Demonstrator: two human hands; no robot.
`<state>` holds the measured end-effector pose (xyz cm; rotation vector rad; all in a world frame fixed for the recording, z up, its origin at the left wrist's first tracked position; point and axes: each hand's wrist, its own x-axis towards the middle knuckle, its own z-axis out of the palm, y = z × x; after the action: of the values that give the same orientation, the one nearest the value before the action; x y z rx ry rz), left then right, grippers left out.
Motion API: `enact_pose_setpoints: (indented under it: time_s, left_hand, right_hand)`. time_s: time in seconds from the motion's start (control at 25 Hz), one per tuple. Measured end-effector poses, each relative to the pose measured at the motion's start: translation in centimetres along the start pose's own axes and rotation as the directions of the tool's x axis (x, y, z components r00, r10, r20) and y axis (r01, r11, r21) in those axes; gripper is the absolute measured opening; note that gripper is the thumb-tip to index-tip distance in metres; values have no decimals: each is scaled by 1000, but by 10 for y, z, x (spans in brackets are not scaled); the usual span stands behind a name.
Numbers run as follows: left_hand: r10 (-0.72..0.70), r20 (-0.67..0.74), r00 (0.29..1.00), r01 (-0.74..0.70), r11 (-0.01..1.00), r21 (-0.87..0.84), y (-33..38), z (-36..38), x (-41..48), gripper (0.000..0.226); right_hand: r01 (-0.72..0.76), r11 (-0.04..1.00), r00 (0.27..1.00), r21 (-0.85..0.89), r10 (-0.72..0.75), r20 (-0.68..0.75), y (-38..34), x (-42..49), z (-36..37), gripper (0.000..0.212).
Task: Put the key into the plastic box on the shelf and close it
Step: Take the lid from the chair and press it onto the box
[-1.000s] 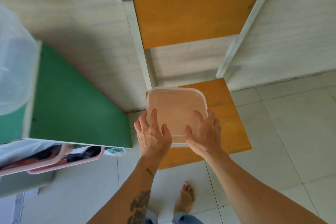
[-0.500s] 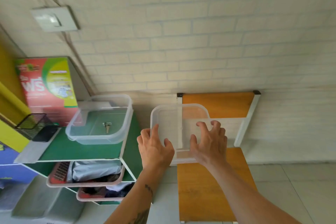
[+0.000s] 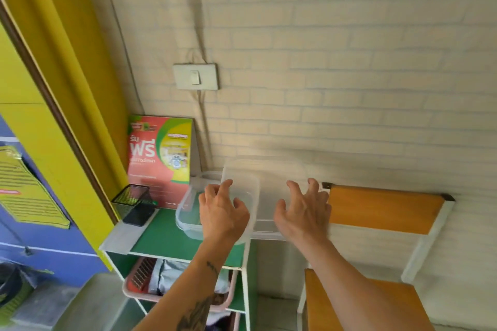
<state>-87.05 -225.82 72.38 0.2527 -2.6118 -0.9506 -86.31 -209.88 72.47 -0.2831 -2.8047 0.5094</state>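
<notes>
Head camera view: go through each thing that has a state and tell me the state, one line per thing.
Plastic box: on the green shelf, open, no lid seated.
Lid: held in the air, only partly over the box.
Left hand: on the lid's left edge.
Right hand: on the lid's right part.
Key: hidden.

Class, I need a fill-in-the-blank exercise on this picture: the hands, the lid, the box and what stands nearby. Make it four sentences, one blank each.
1. Both hands, left hand and right hand, hold the clear plastic ____.
2. The clear plastic box sits on the ____ shelf top.
3. The black mesh holder stands ____ of the box.
4. The wooden chair has an ____ backrest.

Missing words: lid; green; left; orange
</notes>
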Motion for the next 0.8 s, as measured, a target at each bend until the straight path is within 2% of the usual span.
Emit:
enact_pose_setpoints:
  time_s: [0.16, 0.4, 0.8]
  left_hand:
    - [7, 56, 998, -8, 1000, 19, -53, -21, 41, 52]
    - [28, 245, 969, -40, 998, 45, -119, -19, 84, 52]
    - [16, 313, 949, -14, 1000, -8, -149, -8, 104, 56]
  right_hand:
    - [-23, 999, 995, -28, 26, 101, -59, 3, 32, 52]
    - [-57, 991, 969, -124, 85, 233, -104, 18, 78, 52]
    - [-87, 984, 944, -156, 131, 304, -125, 24, 107, 61]
